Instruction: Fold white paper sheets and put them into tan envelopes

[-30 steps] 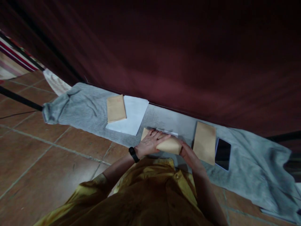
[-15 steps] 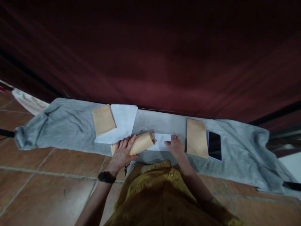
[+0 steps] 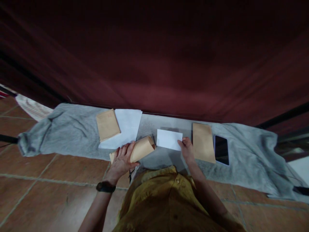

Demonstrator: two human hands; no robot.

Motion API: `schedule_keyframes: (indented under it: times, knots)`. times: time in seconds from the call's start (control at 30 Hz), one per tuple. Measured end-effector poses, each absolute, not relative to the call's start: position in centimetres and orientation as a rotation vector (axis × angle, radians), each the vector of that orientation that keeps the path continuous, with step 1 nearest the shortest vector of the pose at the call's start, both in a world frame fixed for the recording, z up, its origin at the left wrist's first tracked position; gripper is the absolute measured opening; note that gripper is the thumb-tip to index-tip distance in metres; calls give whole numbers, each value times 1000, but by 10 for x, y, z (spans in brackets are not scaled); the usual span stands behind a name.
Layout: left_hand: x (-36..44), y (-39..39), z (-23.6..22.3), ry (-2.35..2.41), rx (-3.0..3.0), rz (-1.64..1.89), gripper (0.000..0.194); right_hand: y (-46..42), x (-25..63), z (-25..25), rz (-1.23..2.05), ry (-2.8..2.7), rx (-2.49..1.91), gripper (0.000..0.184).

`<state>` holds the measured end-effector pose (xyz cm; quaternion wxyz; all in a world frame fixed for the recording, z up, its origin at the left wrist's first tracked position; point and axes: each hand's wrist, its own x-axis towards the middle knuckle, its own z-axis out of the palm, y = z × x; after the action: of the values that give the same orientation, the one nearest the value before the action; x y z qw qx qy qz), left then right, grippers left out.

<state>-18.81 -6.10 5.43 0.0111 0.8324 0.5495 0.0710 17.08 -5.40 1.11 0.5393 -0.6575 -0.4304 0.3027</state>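
Note:
My left hand (image 3: 122, 161) grips a brown paper envelope (image 3: 144, 148), fingers laid over its top and thumb along the near side. The envelope bulges, and its mouth gapes toward the right. In my right hand (image 3: 187, 149) is a folded white sheet of paper (image 3: 169, 139), pinched at its right end between thumb and fingers. The sheet is just to the right of the envelope's mouth and apart from it. Whether anything is inside the envelope I cannot tell.
A grey cloth (image 3: 72, 132) covers the narrow surface. To the left, folded brown envelopes (image 3: 108, 125) lie partly on white sheets (image 3: 129, 124). At right are another brown envelope (image 3: 203, 143) and a phone (image 3: 221, 150). A dark red curtain-like cloth (image 3: 154, 77) rises behind.
My right hand has moved right and slightly away from me, drawing the white paper clear of the envelope's mouth. My left hand and the envelope have shifted slightly left.

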Motion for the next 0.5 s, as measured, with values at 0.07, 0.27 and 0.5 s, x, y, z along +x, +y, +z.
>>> schedule_keyframes:
  times: [0.07, 0.27, 0.5]
  knots:
    - [-186, -60, 53, 1695, 2587, 218, 102, -53, 165, 14, 739, -1011, -1525, 32]
    - [-187, -58, 46, 1701, 2589, 196, 103, -59, 157, 10, 776, -1131, -1563, 30]
    - [-185, -55, 44, 1633, 2608, 228, 107, -54, 179, 11, 942, -1381, -1596, 22]
